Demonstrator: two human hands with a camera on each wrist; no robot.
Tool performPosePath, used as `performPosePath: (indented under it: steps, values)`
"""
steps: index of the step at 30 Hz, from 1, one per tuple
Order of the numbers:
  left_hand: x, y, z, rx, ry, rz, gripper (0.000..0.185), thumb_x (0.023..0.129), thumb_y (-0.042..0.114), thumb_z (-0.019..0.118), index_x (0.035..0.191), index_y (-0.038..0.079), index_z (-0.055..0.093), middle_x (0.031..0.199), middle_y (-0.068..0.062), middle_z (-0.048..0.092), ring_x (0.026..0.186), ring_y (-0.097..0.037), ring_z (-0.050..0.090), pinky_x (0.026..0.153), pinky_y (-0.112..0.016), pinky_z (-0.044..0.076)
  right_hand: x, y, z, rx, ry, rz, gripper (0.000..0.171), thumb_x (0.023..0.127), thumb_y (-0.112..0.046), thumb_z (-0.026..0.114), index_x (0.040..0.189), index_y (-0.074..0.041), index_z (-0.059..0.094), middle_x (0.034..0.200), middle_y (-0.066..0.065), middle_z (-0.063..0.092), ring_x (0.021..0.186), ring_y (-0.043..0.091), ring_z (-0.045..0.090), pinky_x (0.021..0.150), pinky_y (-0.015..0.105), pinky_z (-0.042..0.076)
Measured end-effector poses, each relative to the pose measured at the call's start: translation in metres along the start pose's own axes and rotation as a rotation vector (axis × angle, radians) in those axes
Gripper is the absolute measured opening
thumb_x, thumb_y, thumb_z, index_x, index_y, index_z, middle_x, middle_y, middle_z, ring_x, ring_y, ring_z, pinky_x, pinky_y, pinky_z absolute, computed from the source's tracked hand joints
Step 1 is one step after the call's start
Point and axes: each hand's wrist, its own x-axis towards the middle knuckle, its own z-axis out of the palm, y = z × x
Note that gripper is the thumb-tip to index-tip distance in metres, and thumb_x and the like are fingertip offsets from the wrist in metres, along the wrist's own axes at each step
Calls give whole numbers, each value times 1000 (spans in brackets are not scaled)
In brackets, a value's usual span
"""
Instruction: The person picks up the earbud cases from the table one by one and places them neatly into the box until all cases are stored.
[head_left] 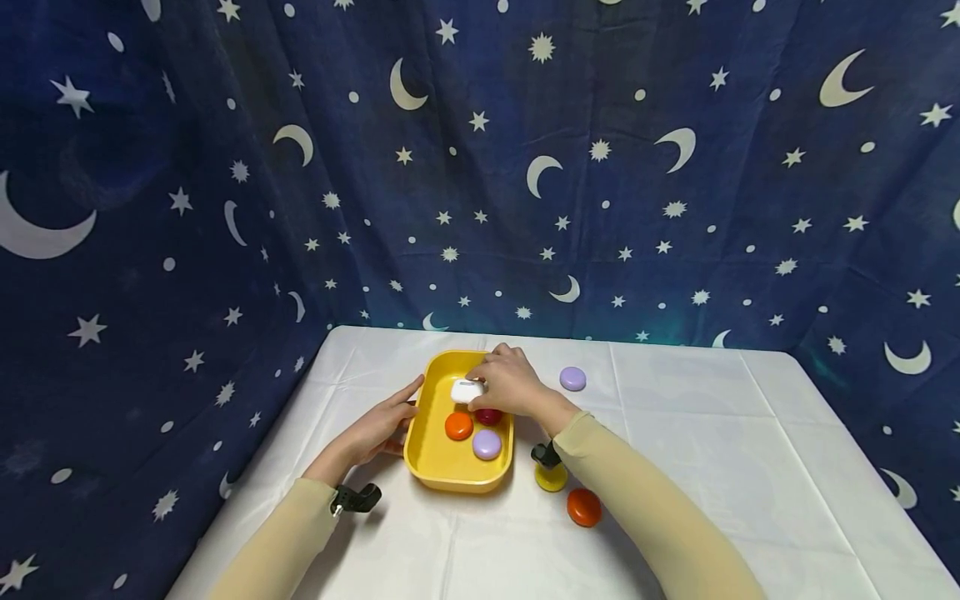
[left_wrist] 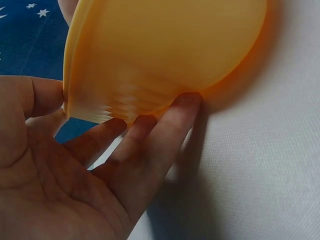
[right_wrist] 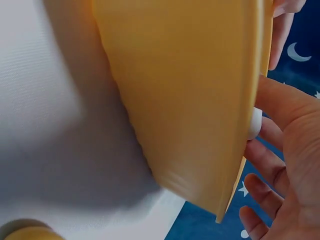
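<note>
A yellow rectangular tub rests on the table. My right hand reaches over its far right part and pinches a small white rounded piece between thumb and fingers; the right wrist view shows only an edge of this white piece past the rim. Inside lie an orange disc, a lilac disc and a dark red disc, the red one partly covered by the hand. Against the tub's left outer wall, my left hand rests with extended fingers; the left wrist view shows its fingertips touching the wall.
To the tub's right, a lilac disc lies toward the back of the white-covered table. A yellow disc and an orange-red disc lie near the right forearm. A dark blue star-and-moon cloth hangs behind and at the sides.
</note>
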Motion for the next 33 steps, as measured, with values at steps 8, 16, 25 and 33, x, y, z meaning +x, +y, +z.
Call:
performPosePath:
  steps: [8,16,25,33]
  values:
    - [0,1,1,4,11,-18,66,104,21,47,164,34,23,135,-19,60,96,-29,68,75,-47,62,7,-5,5,-14,-24,-10,56,80,-56,82,126,-26,76,119,-1,69,110,22,45,93,41,37]
    - [-1,0,0,1,-4,-1,66,105,20,45,165,33,22,139,-20,57,99,-29,68,75,-48,61,1,-2,1,36,7,67,55,81,-53,80,130,-28,73,130,-1,66,122,23,44,101,43,36]
    - [-1,1,0,-1,-7,-6,65,106,21,43,165,34,20,133,-20,59,97,-29,68,76,-48,61,-7,2,-8,90,38,82,54,82,-50,80,130,-28,73,130,0,65,126,25,42,103,45,36]
    - [-2,1,1,-2,-3,-9,64,106,21,43,165,35,20,132,-20,61,98,-29,68,76,-48,61,-16,7,-18,136,71,56,55,83,-50,80,132,-27,72,128,0,66,125,24,42,102,45,35]
